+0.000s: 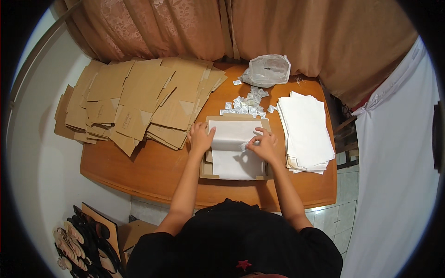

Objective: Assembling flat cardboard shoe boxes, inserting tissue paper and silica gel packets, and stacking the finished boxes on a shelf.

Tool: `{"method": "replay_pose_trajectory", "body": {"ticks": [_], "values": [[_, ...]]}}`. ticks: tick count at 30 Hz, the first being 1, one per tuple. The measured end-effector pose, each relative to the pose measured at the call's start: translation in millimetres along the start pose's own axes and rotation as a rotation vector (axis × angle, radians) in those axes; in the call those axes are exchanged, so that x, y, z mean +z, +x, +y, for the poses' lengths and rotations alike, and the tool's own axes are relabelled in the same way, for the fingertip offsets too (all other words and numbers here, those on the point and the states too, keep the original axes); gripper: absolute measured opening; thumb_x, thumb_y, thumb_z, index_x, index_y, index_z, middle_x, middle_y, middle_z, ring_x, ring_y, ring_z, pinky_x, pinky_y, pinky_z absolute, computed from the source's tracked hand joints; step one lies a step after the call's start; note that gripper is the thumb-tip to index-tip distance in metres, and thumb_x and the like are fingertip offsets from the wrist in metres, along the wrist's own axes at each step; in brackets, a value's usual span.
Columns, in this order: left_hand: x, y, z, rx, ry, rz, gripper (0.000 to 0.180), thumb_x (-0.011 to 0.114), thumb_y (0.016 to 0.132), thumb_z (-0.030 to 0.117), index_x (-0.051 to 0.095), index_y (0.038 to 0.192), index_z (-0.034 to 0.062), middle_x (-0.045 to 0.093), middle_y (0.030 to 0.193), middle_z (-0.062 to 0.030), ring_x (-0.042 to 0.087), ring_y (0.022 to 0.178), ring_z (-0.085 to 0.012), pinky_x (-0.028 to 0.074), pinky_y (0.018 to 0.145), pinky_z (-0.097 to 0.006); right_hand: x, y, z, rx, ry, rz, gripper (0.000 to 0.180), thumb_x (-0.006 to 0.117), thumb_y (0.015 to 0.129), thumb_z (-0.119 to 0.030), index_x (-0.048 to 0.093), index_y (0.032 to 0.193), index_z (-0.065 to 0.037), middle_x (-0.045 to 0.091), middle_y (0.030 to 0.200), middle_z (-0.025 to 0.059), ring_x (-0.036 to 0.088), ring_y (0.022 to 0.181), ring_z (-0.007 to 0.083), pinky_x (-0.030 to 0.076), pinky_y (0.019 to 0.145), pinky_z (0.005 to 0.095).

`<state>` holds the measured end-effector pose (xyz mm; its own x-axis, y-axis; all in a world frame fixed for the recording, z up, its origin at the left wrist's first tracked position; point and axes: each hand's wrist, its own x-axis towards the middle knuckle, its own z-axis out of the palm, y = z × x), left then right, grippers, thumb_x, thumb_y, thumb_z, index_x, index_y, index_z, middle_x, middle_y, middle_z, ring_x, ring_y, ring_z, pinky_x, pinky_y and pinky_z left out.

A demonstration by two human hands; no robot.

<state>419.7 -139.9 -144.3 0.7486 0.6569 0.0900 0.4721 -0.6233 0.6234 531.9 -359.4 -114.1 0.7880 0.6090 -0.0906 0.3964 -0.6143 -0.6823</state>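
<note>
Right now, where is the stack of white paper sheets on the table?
In the head view, the stack of white paper sheets lies on the table's right side, just beyond the right hand.

You sit at a wooden table [153,173] pushed against pinkish-brown curtains [194,28]; a pale wall [41,153] stands to your left; white floor tiles [340,217] show lower right

A room in a home, put to use for packing work, is shown. A wooden table [153,173] is set against pink curtains [185,28] at 12 o'clock. Flattened cardboard boxes [139,99] are heaped at 10 o'clock, white paper sheets [306,132] stacked at 3 o'clock. Sandals [79,241] are kept on the tiled floor [340,222] at 7 o'clock.
</note>
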Motion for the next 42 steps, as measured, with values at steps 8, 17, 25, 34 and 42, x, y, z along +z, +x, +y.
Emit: {"method": "replay_pose_trajectory", "body": {"ticks": [8,17,25,34,42], "values": [[3.4,11.4,7.4,-0.188,0.205,-0.249,0.058,0.055,0.075,0.053,0.06,0.113,0.0107,0.047,0.127,-0.0165,0.032,0.126,-0.0326,0.007,0.099,-0.064,-0.1,-8.1,-0.4,-0.027,-0.193,0.323,0.029,0.066,0.071,-0.031,0.067,0.095,-0.014,0.044,0.125,0.0128,0.03,0.12,0.0365,0.012,0.099,0.0611],[12.0,16.8,17.6,-0.264,-0.02,-0.349,0.041,0.071,0.068,0.037,0.064,0.103,0.0175,0.045,0.129,-0.0128,0.012,0.133,-0.0381,-0.002,0.097,-0.069,-6.9,36.7,35.4,0.408,-0.344,0.16,0.046,0.062,0.071,-0.039,0.062,0.103,-0.005,0.055,0.111,0.02,0.051,0.106,0.0353,0.038,0.088,0.0505],[13.1,13.7,21.1,-0.15,-0.059,-0.293,0.03,0.07,0.07,0.03,0.064,0.095,0.0168,0.061,0.107,-0.0073,0.041,0.119,-0.0292,0.003,0.095,-0.07,-1.3,39.8,54.5,0.237,-0.112,0.373,0.025,0.064,0.069,-0.022,0.066,0.089,-0.006,0.066,0.085,0.0105,0.063,0.081,0.0269,0.046,0.074,0.0394],[26.5,19.0,18.5,-0.161,-0.069,-0.162,0.06,0.069,0.07,0.035,0.047,0.12,0.0133,0.061,0.109,-0.0077,0.05,0.111,-0.0273,0.006,0.096,-0.068,0.0,45.4,49.3,0.14,-0.042,0.509,0.021,0.059,0.076,-0.012,0.062,0.095,-0.005,0.066,0.082,0.0063,0.062,0.076,0.0197,0.046,0.071,0.032],[8.9,24.0,-13.7,-0.147,-0.755,-0.344,0.065,0.079,0.061,0.016,0.049,0.118,0.0068,0.066,0.093,-0.007,0.061,0.091,-0.0194,0.039,0.09,-0.04,-5.2,22.1,54.4,-0.151,0.653,0.423,0.01,0.055,0.084,-0.003,0.059,0.091,0.002,0.059,0.083,0.0023,0.053,0.074,0.0096,0.044,0.069,0.0232]]}}
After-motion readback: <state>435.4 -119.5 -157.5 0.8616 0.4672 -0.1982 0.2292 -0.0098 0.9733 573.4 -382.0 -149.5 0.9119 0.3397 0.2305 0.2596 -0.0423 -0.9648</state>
